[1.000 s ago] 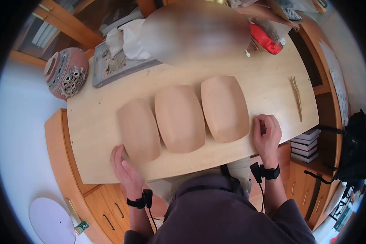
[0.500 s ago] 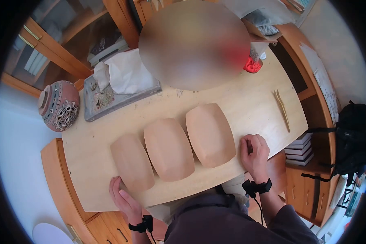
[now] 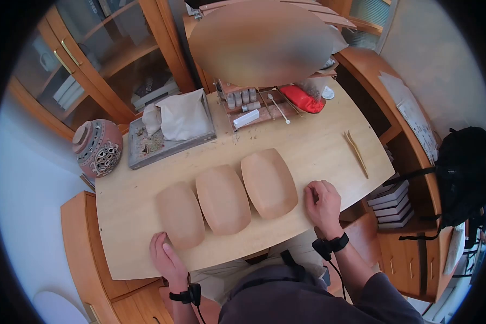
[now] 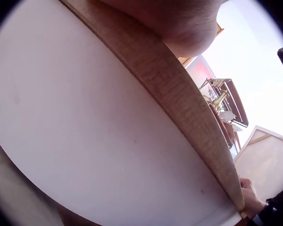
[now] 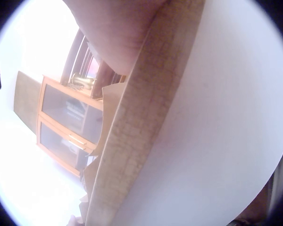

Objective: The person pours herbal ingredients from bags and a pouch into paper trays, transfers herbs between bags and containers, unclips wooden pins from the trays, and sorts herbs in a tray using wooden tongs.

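Observation:
Three brown paper trays stand side by side on the table: the left tray [image 3: 180,216], the middle tray [image 3: 223,200] and the right tray [image 3: 270,183]. My left hand [image 3: 166,258] rests at the table's front edge, fingertips close by the left tray's near corner, fingers relaxed. To the right of the right tray, my right hand [image 3: 324,206] lies on the tabletop with loosely curled fingers and nothing in it. In the wrist views, the heel of the left hand [image 4: 188,28] and that of the right hand [image 5: 115,35] lie over the table edge.
Gold tweezers [image 3: 356,155] lie at the right. Behind are a grey tray [image 3: 173,150] with white cloth, a rack with small bottles [image 3: 242,98] and a red pouch [image 3: 303,100]. A patterned pot [image 3: 98,151] stands at the left edge; a black backpack [image 3: 461,173] hangs right.
The head view has tilted upward and shifted, bringing the rack at the back into sight. Both hands and the three trays keep their places on the table.

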The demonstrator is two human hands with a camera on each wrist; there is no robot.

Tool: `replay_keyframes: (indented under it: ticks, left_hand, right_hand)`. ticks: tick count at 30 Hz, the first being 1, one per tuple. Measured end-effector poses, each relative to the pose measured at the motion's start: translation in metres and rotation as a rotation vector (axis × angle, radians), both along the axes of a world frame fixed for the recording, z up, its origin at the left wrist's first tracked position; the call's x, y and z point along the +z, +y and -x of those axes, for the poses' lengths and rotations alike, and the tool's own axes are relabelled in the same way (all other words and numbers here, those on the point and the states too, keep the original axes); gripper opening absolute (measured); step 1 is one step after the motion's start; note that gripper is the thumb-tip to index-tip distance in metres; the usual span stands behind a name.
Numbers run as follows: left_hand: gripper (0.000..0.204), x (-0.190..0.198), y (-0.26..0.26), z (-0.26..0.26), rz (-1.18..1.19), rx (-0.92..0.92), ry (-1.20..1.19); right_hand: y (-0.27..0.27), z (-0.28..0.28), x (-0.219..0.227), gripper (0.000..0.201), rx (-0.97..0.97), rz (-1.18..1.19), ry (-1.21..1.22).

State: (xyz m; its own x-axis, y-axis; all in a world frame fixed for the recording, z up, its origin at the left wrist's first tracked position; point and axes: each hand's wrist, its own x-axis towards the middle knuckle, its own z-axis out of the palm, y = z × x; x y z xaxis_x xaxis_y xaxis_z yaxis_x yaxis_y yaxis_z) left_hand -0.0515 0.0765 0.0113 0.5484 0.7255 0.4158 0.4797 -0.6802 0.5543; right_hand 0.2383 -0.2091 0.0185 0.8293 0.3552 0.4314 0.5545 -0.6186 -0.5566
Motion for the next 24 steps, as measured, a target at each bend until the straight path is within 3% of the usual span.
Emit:
replay_keyframes:
  ticks: [24]
  left_hand:
    - [0.039,-0.006,0.001,0.003,-0.098,0.006,-0.029]
  right_hand:
    - [-0.008,0.001,-0.014,0.007,0.041,-0.034,-0.114]
